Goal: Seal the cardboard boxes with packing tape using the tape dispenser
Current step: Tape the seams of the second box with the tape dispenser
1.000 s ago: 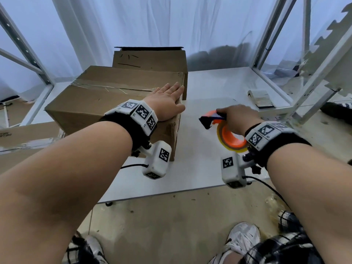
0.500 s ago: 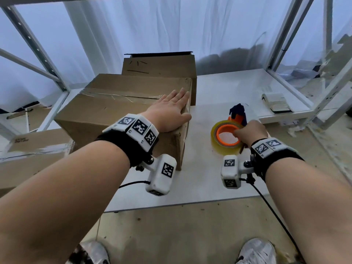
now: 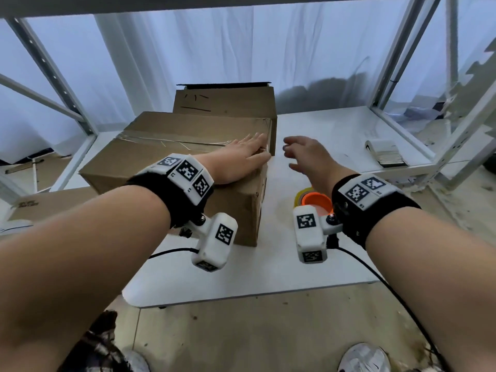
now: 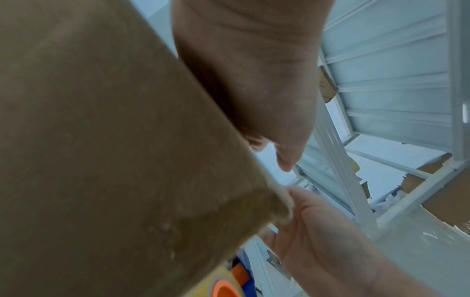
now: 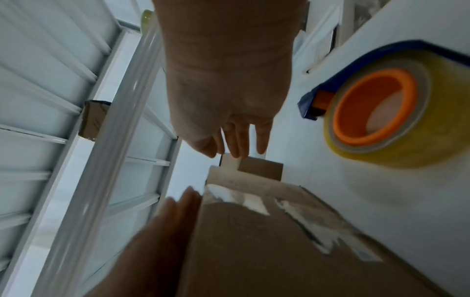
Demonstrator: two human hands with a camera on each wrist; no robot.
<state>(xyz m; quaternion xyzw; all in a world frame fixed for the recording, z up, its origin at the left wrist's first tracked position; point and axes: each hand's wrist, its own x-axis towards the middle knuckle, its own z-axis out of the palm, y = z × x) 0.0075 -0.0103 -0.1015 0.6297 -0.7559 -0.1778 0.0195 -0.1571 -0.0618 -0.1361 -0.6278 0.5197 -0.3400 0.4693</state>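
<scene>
Released, orange-cored tape dispenser (image 3: pixel 311 201) lies flat; both hands open, left hand (image 3: pixel 236 162) pressing taped box (image 3: pixel 171 159).

Both forearms reach forward from the bottom corners of the head view, each with a black band and a white marker block at the wrist, and a small camera hanging below. The left hand (image 3: pixel 236 162) lies palm down with fingers straight and together, flat against what is under it. The right hand (image 3: pixel 308 157) is raised in the air beside it, palm down, fingers loosely spread and slightly bent, gripping nothing; its fingertips are blurred, so their exact curl is probably slight at most.
</scene>
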